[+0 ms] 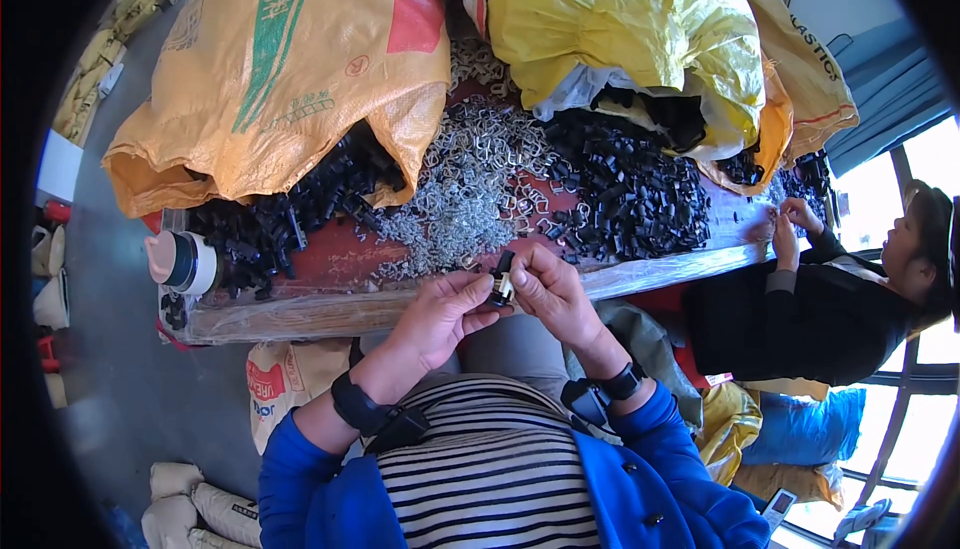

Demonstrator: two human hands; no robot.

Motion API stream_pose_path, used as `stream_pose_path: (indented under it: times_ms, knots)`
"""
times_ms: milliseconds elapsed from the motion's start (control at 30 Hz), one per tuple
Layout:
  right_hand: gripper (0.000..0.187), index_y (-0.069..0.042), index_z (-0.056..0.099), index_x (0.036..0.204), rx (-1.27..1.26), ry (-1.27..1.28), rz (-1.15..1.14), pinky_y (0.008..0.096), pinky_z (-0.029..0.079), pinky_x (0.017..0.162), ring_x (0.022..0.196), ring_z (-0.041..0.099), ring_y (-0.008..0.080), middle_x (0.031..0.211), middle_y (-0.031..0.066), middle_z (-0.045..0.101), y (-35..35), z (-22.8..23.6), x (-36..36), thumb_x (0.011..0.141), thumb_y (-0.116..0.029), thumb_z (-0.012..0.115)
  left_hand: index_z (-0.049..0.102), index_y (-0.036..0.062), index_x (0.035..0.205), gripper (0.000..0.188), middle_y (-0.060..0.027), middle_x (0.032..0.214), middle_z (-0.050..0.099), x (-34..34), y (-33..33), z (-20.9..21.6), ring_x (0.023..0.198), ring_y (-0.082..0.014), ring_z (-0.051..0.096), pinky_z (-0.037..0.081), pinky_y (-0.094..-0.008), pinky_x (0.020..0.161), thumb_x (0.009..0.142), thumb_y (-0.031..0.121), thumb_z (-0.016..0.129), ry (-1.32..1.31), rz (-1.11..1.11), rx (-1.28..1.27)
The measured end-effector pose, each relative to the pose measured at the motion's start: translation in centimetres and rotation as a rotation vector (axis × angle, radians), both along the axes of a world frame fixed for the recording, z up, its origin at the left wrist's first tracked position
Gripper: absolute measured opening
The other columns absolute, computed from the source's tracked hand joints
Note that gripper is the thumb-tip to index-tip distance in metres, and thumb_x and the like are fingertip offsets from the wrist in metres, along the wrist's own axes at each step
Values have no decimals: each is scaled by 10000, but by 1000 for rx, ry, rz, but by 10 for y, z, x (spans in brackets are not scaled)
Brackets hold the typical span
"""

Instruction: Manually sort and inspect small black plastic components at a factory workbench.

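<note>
Near the table's front edge, my left hand (447, 314) is closed with thumb and fingers around a small black plastic part (504, 267). My right hand (556, 297) pinches at the same part from the other side. A pale, metallic-looking piece (506, 287) shows at the part, between my fingertips; its exact shape is too small to tell. Just beyond my hands lie a heap of small silvery pieces like screws (450, 234) and a heap of bent metal clips (490, 144). To their right spreads a pile of small black plastic pieces (640, 194).
Longer black parts (300, 211) spill from an orange woven sack (340, 79) at left. A yellow sack (620, 19) stands behind the right pile. A round jar (190, 263) sits at the left corner. At right, a co-worker (800, 314) handles something small. The table edge (300, 319) is film-wrapped.
</note>
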State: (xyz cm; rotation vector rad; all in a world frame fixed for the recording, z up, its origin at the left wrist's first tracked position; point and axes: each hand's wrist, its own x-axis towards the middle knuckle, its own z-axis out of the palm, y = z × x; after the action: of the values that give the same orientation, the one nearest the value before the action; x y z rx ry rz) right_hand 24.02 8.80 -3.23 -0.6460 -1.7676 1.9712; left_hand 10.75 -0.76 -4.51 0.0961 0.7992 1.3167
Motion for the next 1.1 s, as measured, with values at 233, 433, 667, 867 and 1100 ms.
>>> stream_pose_path:
  times_ms: [233, 433, 667, 867, 1100]
  knots:
    - [125, -37, 434, 810, 231, -163, 39, 167, 273, 426, 511, 346, 9, 595, -42, 417, 6, -1, -7, 822, -138, 506, 558, 27, 926, 195, -58, 838, 587, -3, 0, -10, 743, -171, 586, 484, -228, 645, 792, 167, 540, 21, 4, -42]
    - [176, -16, 459, 824, 276, -173, -122, 193, 330, 443, 514, 416, 33, 623, 2, 487, 13, -17, -2, 748, -96, 596, 558, 13, 906, 182, -77, 834, 590, -11, 8, -9, 715, -171, 590, 486, -217, 619, 795, 155, 534, 70, -47, -52]
    - [156, -43, 486, 806, 1047, -755, -303, 316, 403, 472, 537, 519, 229, 639, 74, 500, 56, -41, 43, 714, -123, 583, 548, -16, 904, 178, -104, 820, 592, -16, 11, -10, 712, -175, 593, 489, -203, 598, 804, 128, 513, 57, -17, -51]
    - [83, -47, 465, 784, 1115, -777, -314, 382, 405, 513, 588, 506, 319, 703, 110, 494, 63, -51, 44, 762, -119, 498, 544, -15, 913, 188, -110, 819, 592, -3, 4, -5, 713, -175, 593, 489, -202, 603, 801, 134, 517, 70, -15, -35]
    - [68, -34, 430, 786, 1076, -551, -456, 382, 415, 512, 572, 509, 314, 695, 123, 478, 61, -48, 48, 765, -81, 474, 539, -13, 921, 199, -110, 825, 590, -3, 2, -3, 717, -170, 590, 490, -203, 604, 797, 142, 527, 91, 8, -35]
